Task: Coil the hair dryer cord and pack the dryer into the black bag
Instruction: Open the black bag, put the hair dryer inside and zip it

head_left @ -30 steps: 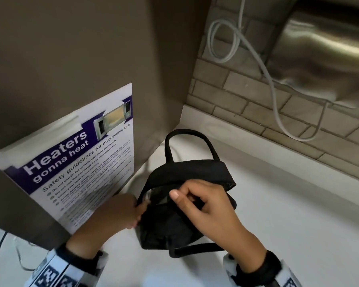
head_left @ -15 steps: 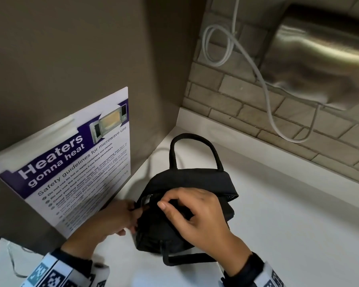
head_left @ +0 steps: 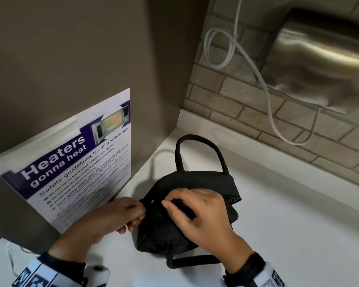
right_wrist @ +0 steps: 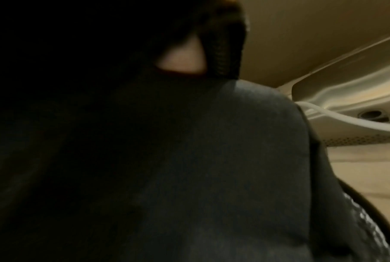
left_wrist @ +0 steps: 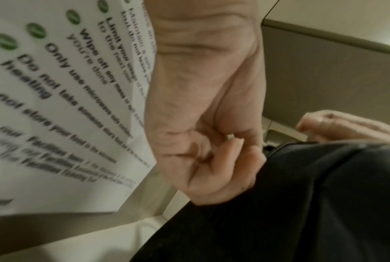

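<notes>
Black bag is sitting on the white worktop, directly under both hands. Left hand is pinching its left edge; right hand is curling over the top, apparently pinching a zipper pull. Dryer not visible.

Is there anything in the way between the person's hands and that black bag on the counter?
Nothing visible. The left hand grips the black bag at its left edge, and the right hand lies on top of it, fingers pinching at its opening. The hair dryer itself cannot be seen.
</notes>
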Tool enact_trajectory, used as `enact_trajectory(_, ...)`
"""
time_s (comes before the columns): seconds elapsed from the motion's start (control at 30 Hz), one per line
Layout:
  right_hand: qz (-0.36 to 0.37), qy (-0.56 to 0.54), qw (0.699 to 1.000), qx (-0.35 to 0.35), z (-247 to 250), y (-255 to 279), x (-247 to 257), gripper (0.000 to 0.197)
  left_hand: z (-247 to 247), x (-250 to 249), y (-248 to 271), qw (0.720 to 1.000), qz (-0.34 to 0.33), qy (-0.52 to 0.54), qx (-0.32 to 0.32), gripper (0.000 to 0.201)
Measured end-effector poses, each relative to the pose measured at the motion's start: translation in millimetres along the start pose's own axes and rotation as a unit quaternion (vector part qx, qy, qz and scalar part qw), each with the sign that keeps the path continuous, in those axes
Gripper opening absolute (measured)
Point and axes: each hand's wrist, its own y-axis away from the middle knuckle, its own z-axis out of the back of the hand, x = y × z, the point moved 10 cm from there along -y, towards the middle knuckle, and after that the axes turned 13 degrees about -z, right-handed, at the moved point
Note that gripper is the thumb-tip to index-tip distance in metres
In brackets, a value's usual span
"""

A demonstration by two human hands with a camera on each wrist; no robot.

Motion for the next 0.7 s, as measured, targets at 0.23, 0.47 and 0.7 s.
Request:
enact_trajectory(0.23, 0.003, 0.205, 0.976, 0.076, -25.7, 0.1, 9.1, 0.030, -3.4, -78.4, 16.2, 0.983, -0.170, -0.065, -0.033, 0.028)
enact_trajectory(0.47, -0.033, 0.179, 0.983, 0.022, -21.6, 1.2, 7.4, 0.018, -0.8, -90.6, 20.5, 0.967, -0.246, -0.032, -0.060, 0.033)
enact_trajectory(0.7, -0.059, 0.142, 0.988, 0.007, -22.3, 0.3, 8.3, 0.017, 13.3, -89.8, 22.9, 0.941, -0.286, -0.128, -0.127, 0.025)
